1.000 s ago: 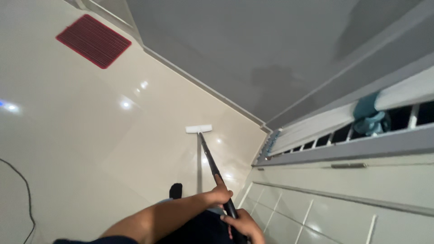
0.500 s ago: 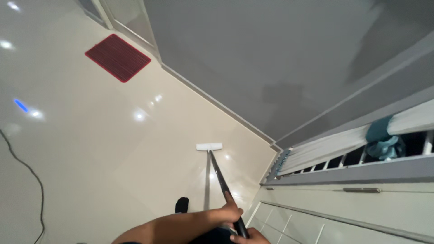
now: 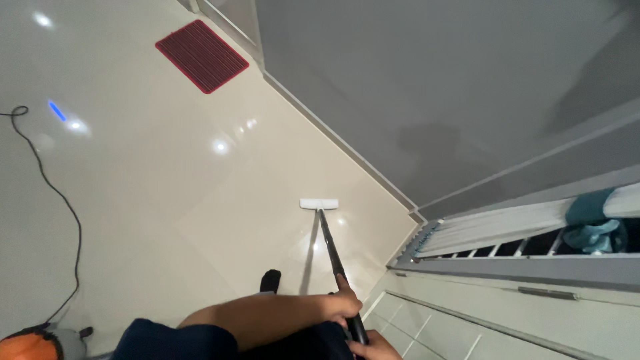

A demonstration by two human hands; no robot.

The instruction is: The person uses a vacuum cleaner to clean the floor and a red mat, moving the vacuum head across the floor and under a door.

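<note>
A mop with a black pole (image 3: 330, 243) and a flat white head (image 3: 319, 203) rests on the glossy beige floor (image 3: 167, 200), close to the grey wall. My left hand (image 3: 337, 307) is wrapped round the pole with the forefinger stretched along it, the arm in a dark blue sleeve reaching in from the lower left. My right hand (image 3: 372, 348) grips the pole lower down and is cut off by the bottom edge. A foot in a black sock (image 3: 270, 280) stands on the floor just left of the pole.
A red ribbed mat (image 3: 202, 55) lies at the far end by the wall (image 3: 433, 80). A black cable (image 3: 57, 193) snakes down the left to an orange object (image 3: 27, 345). At right are a grey slatted rail (image 3: 507, 247), a teal cloth (image 3: 593, 220) and white panels (image 3: 467, 327).
The view has swung, shifting the mat rightward and bringing the cable's far end and the orange object into sight. Both hands keep their hold on the pole; the head stays on the floor.
</note>
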